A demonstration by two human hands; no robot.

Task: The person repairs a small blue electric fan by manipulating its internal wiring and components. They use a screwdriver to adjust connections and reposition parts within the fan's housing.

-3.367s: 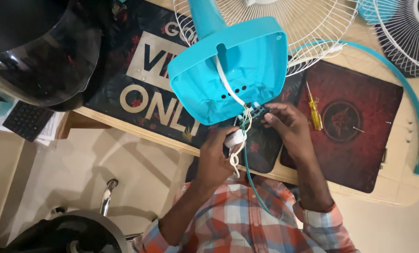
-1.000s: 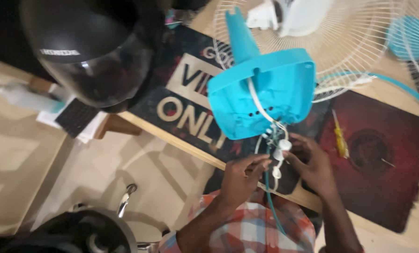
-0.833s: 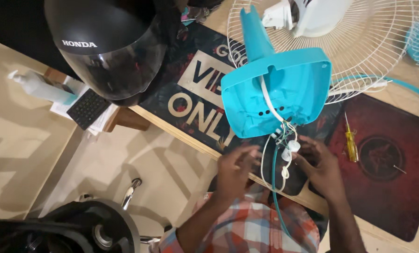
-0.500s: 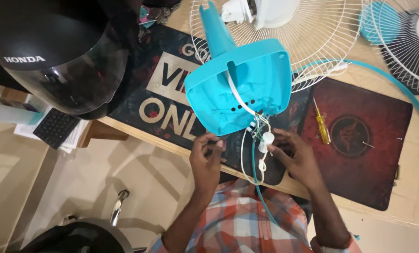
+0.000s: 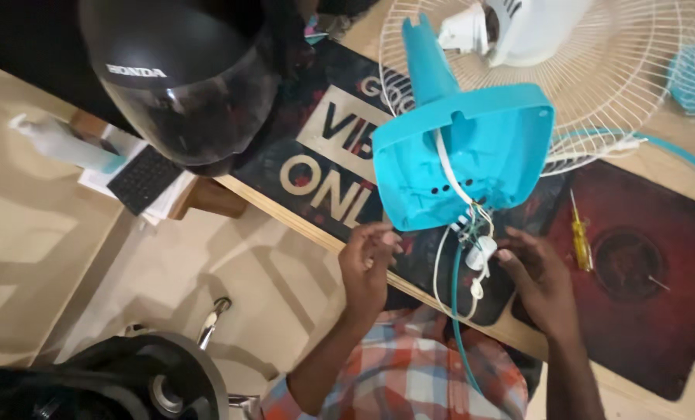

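Note:
A turquoise fan base housing (image 5: 472, 148) lies tilted on the desk with its hollow underside facing me. A white cord runs across it to a bunch of wires (image 5: 472, 224) at its lower edge. My right hand (image 5: 538, 280) pinches a small white wired part (image 5: 481, 253) hanging from those wires. A teal cable (image 5: 458, 311) drops from there toward my checked shirt. My left hand (image 5: 367, 260) is at the housing's lower left corner with its fingertips pinched together. It is blurred, and I cannot tell if it holds anything.
A yellow screwdriver (image 5: 579, 237) lies on a dark red mat (image 5: 643, 311) right of my right hand. A white fan grille (image 5: 619, 78) with a white motor (image 5: 518, 27) lies behind the housing. A black helmet (image 5: 184, 78) stands at left on a lettered black mat (image 5: 316, 155).
My left hand has left the wire bunch and moved left and up to the housing's corner. My right hand stays at the white part. The view has swung about.

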